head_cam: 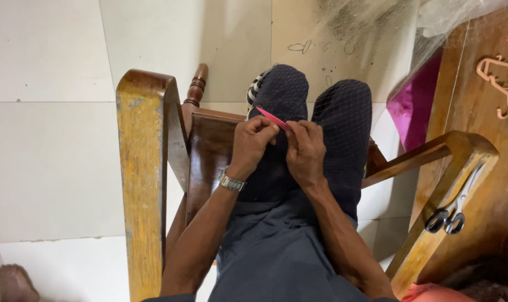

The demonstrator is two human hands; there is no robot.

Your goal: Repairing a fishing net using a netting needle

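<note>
- Down over the knees, both hands meet in the middle of the view, above the dark trousers [298, 168].
- The left hand [253, 141] pinches the near part of a thin pink strip [272, 118] between thumb and fingers; a metal wristwatch [231, 182] sits on that wrist.
- The right hand [306, 150] touches the left and is closed on the strip's other end, fingers curled tight.
- The strip runs slantwise, its free tip poking up and left past the left hand's knuckles, the rest hidden between the two hands.
- A fine dark net [343, 106] drapes over both knees, under the hands.
- The person sits in a wooden chair: one armrest [142, 168] stands left of the left forearm, the other [449, 168] right of the right forearm.
- Scissors [447, 218] with black handles lie on the right armrest, well apart from the hands.
- A pink hanger [497, 84] rests on the wooden worktop [477, 112] at the far right.
- Pale floor tiles [47, 140] fill the left side.
</note>
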